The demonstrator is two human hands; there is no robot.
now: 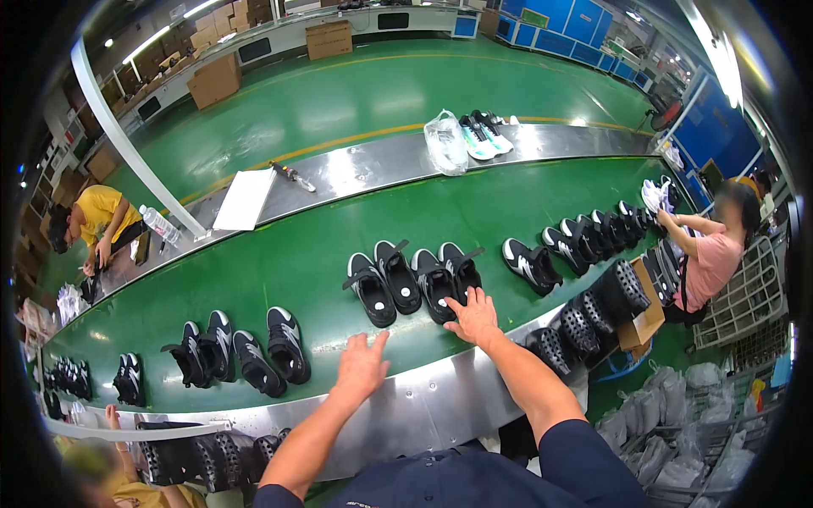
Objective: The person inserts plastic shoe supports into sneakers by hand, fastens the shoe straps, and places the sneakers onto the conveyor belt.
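Observation:
Four black-and-white sneakers stand in two pairs on the green belt (322, 271) in front of me, straps undone and toes pointing away. My right hand (476, 317) is at the heels of the right pair, fingers spread, with its fingertips at the heel of one sneaker (434, 284); whether it presses on it I cannot tell. The other sneaker (460, 267) of that pair stands just beyond the fingers. My left hand (364, 366) hovers over the belt's near edge, fingers apart and holding nothing. Closest to it is the left pair's outer sneaker (370, 290).
More black sneakers (271, 347) stand to the left, and a row of sneakers (576, 241) runs to the right. Black perforated shoe forms (584, 322) line the near right edge. A person in pink (707, 262) handles a pale shoe. White paper (246, 200) lies on the far ledge.

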